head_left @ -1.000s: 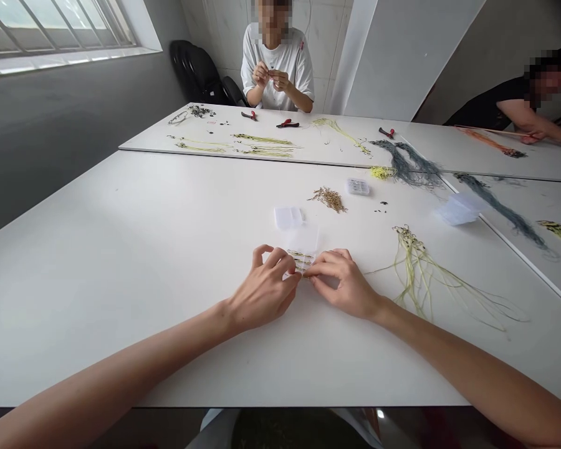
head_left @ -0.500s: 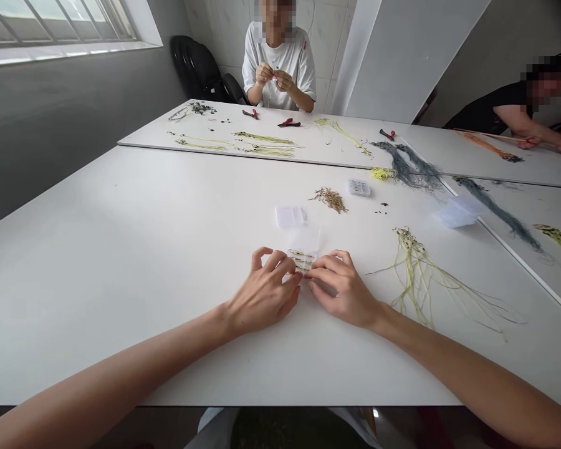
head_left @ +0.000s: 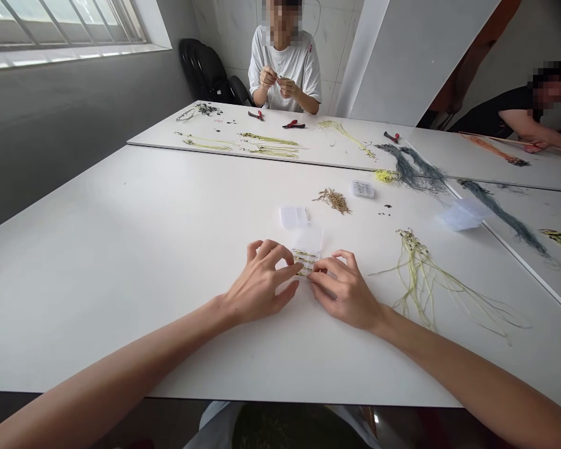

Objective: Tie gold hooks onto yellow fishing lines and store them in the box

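A small clear plastic box (head_left: 303,257) lies on the white table between my hands, its transparent lid (head_left: 309,237) folded back on the far side. Thin yellow and dark pieces (head_left: 303,252) lie in rows inside it. Over the box's left side is my left hand (head_left: 262,280), open, thumb and index finger apart, the index fingertip at the pieces. My right hand (head_left: 343,288) has its fingers bent, their tips gripping the box's near right part. What lies under those fingertips is hidden.
Beyond the box are a closed plastic case (head_left: 294,216), a pile of brass-coloured small parts (head_left: 334,201) and another filled case (head_left: 363,189). Yellow-green cords (head_left: 416,268) spread to the right. Clear plastic boxes (head_left: 465,215) stand farther right. A person (head_left: 285,68) sits opposite, near pliers (head_left: 293,125).
My left hand's thumb and index finger have parted, and the hand has drawn slightly left relative to the box. My right hand stays at the box. The view has shifted slightly.
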Available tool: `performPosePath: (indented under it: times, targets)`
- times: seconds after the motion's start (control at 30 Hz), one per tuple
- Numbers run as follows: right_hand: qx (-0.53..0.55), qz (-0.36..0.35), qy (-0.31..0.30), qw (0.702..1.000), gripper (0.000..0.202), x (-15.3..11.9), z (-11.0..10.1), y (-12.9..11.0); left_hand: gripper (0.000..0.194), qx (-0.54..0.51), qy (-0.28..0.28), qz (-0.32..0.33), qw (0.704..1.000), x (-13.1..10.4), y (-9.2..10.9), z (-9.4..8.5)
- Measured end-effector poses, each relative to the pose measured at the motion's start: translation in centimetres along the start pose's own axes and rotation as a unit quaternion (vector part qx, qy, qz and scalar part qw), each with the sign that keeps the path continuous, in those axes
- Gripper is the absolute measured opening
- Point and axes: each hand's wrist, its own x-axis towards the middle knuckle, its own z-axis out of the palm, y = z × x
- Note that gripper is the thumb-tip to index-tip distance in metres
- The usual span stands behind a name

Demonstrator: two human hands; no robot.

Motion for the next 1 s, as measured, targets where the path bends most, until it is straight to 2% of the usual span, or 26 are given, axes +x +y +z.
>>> performPosePath:
  times: [0.2,0.53,0.73,0.83,1.0]
  targets:
    - [-0.003,0.01,0.018,1.0,0.018,-0.1,0.1,0.0,0.026,0.007,-0.02,0.013,1.0,-0.1,0.1,0.0]
    - [-0.039,-0.022,0.0,0.999,0.019,-0.2,0.2,0.0,0.023,0.026,-0.034,0.03,0.999,-0.2,0.3,0.7]
    - [0.0,0.008,-0.002,1.0,0.018,-0.1,0.0,-0.2,0.018,0.009,-0.003,0.03,1.0,-0.4,-0.7,0.2]
    - [0.025,0.033,0.004,0.999,0.016,-0.1,-0.1,0.0,0.017,0.005,-0.007,0.018,1.0,-0.4,-1.0,0.1]
    - [0.055,0.123,0.061,0.989,0.018,0.3,-0.2,1.0,0.018,-0.027,-0.023,-0.018,0.999,-0.3,-1.4,0.0]
